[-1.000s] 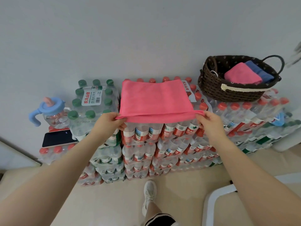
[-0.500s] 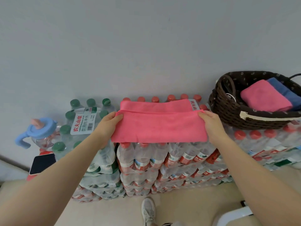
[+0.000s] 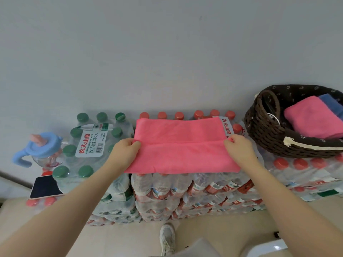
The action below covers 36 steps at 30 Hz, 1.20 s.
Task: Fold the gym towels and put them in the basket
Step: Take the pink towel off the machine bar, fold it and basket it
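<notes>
Pink towel [image 3: 182, 145] now lies flatter on the bottles [image 3: 167, 190], its folded edge drawn nearer; left hand [image 3: 124, 152] and right hand [image 3: 238, 150] pinch that edge at 9 and 3 o'clock.

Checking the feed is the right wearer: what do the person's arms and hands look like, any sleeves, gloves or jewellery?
Both forearms are bare with no sleeves in view. The left hand and right hand wear no gloves, and no rings, watch or bracelets are visible.

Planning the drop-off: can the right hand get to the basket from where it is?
Probably yes. The right hand pinches the pink towel, and the basket sits just right of it, open-topped, with nothing between.
</notes>
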{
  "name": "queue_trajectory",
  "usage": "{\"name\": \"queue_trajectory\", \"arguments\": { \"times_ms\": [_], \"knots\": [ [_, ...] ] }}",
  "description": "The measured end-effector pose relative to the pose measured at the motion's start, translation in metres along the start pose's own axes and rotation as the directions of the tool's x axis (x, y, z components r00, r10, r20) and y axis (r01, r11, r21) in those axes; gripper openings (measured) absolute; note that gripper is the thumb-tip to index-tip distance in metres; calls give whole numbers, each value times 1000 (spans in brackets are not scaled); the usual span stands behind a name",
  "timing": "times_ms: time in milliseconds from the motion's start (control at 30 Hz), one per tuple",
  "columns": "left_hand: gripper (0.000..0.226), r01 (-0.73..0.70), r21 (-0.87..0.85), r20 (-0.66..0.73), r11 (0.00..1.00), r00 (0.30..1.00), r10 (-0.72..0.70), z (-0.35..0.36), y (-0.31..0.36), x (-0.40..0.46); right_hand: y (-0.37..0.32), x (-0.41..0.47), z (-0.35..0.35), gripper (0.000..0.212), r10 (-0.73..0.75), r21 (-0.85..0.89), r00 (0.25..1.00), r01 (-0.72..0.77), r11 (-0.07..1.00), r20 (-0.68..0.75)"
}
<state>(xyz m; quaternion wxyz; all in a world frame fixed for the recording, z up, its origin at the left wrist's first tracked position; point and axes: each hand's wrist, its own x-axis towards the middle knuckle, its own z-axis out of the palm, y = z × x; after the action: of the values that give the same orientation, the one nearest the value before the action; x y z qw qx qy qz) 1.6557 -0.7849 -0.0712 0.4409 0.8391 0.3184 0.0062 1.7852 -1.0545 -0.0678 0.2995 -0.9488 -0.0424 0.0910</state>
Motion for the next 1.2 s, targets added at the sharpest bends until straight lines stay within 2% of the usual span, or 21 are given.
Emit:
{"name": "queue_trajectory", "arguments": {
  "times_ms": [167, 233, 267, 333, 367, 433, 467, 500, 533, 600, 633, 733, 833, 900, 1000, 1067, 1133, 1200],
  "knots": [
    [23, -31, 223, -43, 974, 998, 42, 1, -2, 1, 2, -6, 4, 23, -18, -212, 1000, 13, 977, -23],
    [13, -47, 314, -81, 948, 994, 77, 1, -3, 0, -5, -12, 2, 16, -20, -337, 1000, 12, 941, -20],
    [9, -84, 355, -104, 931, 986, 128, 1, -4, -1, -8, -16, 0, 22, -53, -400, 998, 31, 916, -45],
    [36, -269, 451, -115, 851, 928, 355, 5, -5, -3, -13, -23, 2, 40, -243, -464, 964, 166, 870, -111],
    [47, -395, 489, -72, 778, 870, 487, 10, -1, -4, -18, -28, 7, 47, -355, -437, 930, 279, 855, -101],
    [58, -605, 519, 103, 604, 746, 658, 23, 6, -4, -30, -41, 21, 67, -482, -359, 873, 475, 804, 75],
    [58, -671, 520, 207, 528, 699, 685, 32, 9, -4, -34, -46, 31, 76, -516, -347, 835, 549, 760, 191],
    [61, -707, 519, 311, 479, 679, 665, 39, 13, -6, -37, -50, 41, 82, -523, -365, 803, 596, 715, 287],
    [74, -719, 530, 377, 450, 675, 634, 46, 15, -7, -36, -51, 49, 86, -510, -404, 788, 615, 677, 345],
    [106, -672, 583, 429, 457, 732, 529, 51, 10, -6, -30, -48, 53, 96, -461, -490, 810, 586, 645, 362],
    [114, -639, 618, 423, 457, 761, 491, 49, 8, -5, -25, -44, 51, 97, -428, -513, 831, 556, 654, 354],
    [121, -581, 649, 398, 491, 809, 432, 37, 1, 3, -9, -34, 36, 86, -346, -520, 884, 466, 716, 315],
    [122, -574, 658, 396, 487, 814, 424, 30, -1, 7, 2, -29, 20, 73, -265, -497, 914, 391, 775, 306],
    [121, -580, 644, 403, 498, 811, 424, 28, 0, 6, 2, -23, 16, 74, -288, -485, 916, 394, 781, 280],
    [110, -586, 562, 330, 584, 806, 491, 23, 4, 8, -3, -16, 11, 53, -405, -496, 897, 436, 751, 176],
    [86, -592, 568, 279, 572, 792, 543, 19, 3, 13, -7, -12, 6, 42, -430, -508, 888, 450, 734, 166],
    [71, -584, 588, 292, 560, 798, 526, 11, 3, 20, -10, -6, -3, 32, -392, -448, 895, 445, 775, 211],
    [53, -583, 540, 343, 607, 811, 473, 1, 11, 25, -14, 3, -14, 14, -364, -280, 894, 432, 858, 262]
  ]
}}
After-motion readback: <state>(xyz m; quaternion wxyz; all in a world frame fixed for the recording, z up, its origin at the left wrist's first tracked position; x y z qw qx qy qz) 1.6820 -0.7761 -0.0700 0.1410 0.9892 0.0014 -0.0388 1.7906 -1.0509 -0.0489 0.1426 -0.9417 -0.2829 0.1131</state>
